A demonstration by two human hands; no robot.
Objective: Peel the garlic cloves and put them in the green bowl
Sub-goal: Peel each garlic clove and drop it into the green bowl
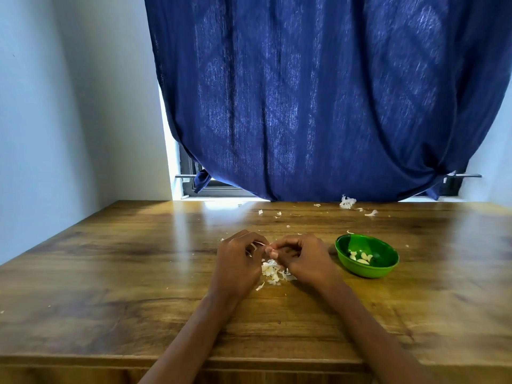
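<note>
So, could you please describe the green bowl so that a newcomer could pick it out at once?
Start at the wooden table under the blue curtain. Just right of the right hand sits the green bowl, the only container there. It holds a few peeled cloves, unlike the loose white skins between the hands.

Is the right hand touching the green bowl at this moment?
Apart. The head view shows a strip of bare wooden table between the right hand and the rim of the green bowl.
</note>
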